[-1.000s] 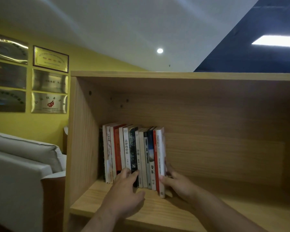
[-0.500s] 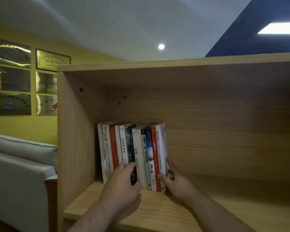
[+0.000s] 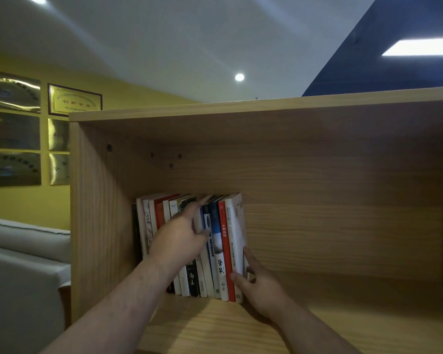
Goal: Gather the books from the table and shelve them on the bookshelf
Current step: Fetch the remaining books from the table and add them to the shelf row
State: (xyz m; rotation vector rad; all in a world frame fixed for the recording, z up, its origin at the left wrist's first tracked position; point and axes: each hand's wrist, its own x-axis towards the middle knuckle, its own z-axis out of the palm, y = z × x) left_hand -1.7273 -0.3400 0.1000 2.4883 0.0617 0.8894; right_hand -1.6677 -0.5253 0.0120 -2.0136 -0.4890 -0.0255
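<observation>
Far left on my feed I see a pale sofa [image 3: 23,251] below a yellow wall hung with framed plaques [image 3: 74,100], and just to its right stands the wooden bookshelf [image 3: 95,226], whose left side panel fills the near edge of the compartment I'm looking into. Inside that compartment, a row of books [image 3: 215,251] stands upright on the shelf board, pushed toward the left panel with a dark gap behind the first spine. The left hand [image 3: 179,238] lies flat against the spines in the middle of the row, fingers spread and reaching up toward the tops of the books, palm pressing on them; it is loose and unclenched, closed around nothing. To the right of it come a dark blue spine, a red spine [image 3: 224,241] and then a white book [image 3: 237,238] that ends the row. The right hand [image 3: 260,284] rests low against that white book's outer cover, thumb at the front of its spine and fingers flat along the cover, bracing it without wrapping around it. Beyond it, the shelf board runs on bare to the right.
</observation>
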